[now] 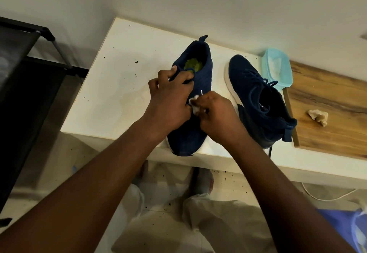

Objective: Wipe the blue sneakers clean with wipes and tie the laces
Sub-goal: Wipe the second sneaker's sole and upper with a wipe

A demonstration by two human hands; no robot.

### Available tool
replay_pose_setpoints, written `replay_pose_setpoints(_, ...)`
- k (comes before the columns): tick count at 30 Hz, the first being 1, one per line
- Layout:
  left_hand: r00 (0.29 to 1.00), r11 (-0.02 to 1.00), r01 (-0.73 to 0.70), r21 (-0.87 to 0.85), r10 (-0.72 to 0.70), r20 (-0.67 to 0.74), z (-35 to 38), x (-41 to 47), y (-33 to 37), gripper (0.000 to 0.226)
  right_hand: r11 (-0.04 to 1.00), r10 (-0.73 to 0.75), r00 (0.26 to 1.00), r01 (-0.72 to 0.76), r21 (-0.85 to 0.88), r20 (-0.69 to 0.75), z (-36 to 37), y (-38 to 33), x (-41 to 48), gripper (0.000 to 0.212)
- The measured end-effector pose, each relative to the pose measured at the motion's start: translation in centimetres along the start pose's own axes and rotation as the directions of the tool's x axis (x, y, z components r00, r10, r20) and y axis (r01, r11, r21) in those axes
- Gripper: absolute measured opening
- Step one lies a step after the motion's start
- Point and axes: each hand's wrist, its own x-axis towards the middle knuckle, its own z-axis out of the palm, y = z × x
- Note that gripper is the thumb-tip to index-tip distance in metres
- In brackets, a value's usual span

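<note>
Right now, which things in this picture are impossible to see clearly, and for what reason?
- Laces of the nearer dark blue knit sneaker: head view, covered by the left hand and right hand.
- Small white wipe: mostly hidden between both hands.
- Contents of the light blue plastic tub: blurred behind its translucent lid.
- Black metal rack: cut off by the left edge.

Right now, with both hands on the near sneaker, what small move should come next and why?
Probably draw the white wipe in the right hand along the sneaker toward its toe. The left hand already steadies the shoe by its laces at the tongue, and the wipe sits mid-upper, so the toe looks not yet reached.
</note>
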Motion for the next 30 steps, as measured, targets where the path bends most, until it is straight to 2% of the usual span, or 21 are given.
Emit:
replay_pose_setpoints(2, 1.0, 1.0, -0.006, 0.005, 0.006, -0.004, 0.0, 0.0, 0.1, 0.061, 0.999, 0.012, 0.998, -0.01, -0.03, 0.058, -0.3, 0.6, 0.0, 0.037)
replay_pose_setpoints(5, 1.0, 1.0, -0.002, 0.007, 0.002, -0.001, 0.1, 0.0, 0.1, 0.062, 0.994, 0.096, 0.987, -0.101, -0.032, -0.13, -0.1, 1.1, 0.8, 0.024)
replay_pose_setpoints(7, 1.0, 1.0, 0.001, 0.009, -0.001, 0.0, 0.0, 0.0, 0.1, 0.063, 0.986, 0.141, 0.948, -0.16, -0.044, -0.285, 0.2, 1.2, 1.5, 0.015)
replay_pose_setpoints(9, 1.0, 1.0, 0.003, 0.012, -0.003, 0.003, 0.0, 0.0, 0.1, 0.062, 0.971, 0.235, 0.882, -0.233, 0.054, -0.41, 0.5, 1.3, 1.9, 0.011)
replay_pose_setpoints(11, 1.0, 1.0, 0.005, 0.011, -0.005, 0.002, -0.1, 0.0, 0.1, 0.061, 0.963, 0.269, 0.841, -0.227, 0.146, -0.47, 0.8, 1.4, 1.7, 0.015)
replay_pose_setpoints(13, 1.0, 1.0, 0.005, 0.008, -0.005, 0.007, -0.1, 0.0, 0.1, 0.062, 0.977, 0.208, 0.858, -0.159, 0.141, -0.47, 1.1, 1.2, 1.4, 0.013)
replay_pose_setpoints(16, 1.0, 1.0, 0.002, 0.006, -0.002, 0.012, -0.2, 0.0, 0.2, 0.062, 0.992, 0.117, 0.916, -0.093, 0.082, -0.383, 1.4, 0.6, 1.0, 0.004)
replay_pose_setpoints(20, 1.0, 1.0, -0.004, 0.006, 0.004, -0.002, -0.2, 0.0, 0.1, 0.061, 0.994, 0.019, 0.976, -0.041, -0.097, -0.216, 1.5, 0.2, 0.6, 0.02)
replay_pose_setpoints(22, 1.0, 1.0, -0.01, 0.002, 0.01, -0.005, -0.2, 0.1, 0.0, 0.061, 0.983, 0.021, 0.973, -0.062, -0.174, -0.23, 0.9, 0.7, 0.7, 0.021)
replay_pose_setpoints(26, 1.0, 1.0, -0.013, 0.014, 0.013, -0.002, 0.0, 0.1, -0.1, 0.062, 0.974, 0.166, 0.921, -0.209, -0.09, -0.351, 0.1, 1.4, 1.7, 0.023)
replay_pose_setpoints(28, 1.0, 1.0, -0.011, 0.01, 0.011, -0.005, 0.0, 0.2, -0.1, 0.062, 0.984, 0.151, 0.917, -0.175, -0.031, -0.369, 0.5, 0.5, 1.7, 0.025)
replay_pose_setpoints(30, 1.0, 1.0, -0.007, 0.011, 0.008, -0.008, 0.1, 0.1, -0.1, 0.064, 0.992, 0.118, 0.944, -0.128, -0.01, -0.307, 0.6, -0.2, 1.1, 0.023)
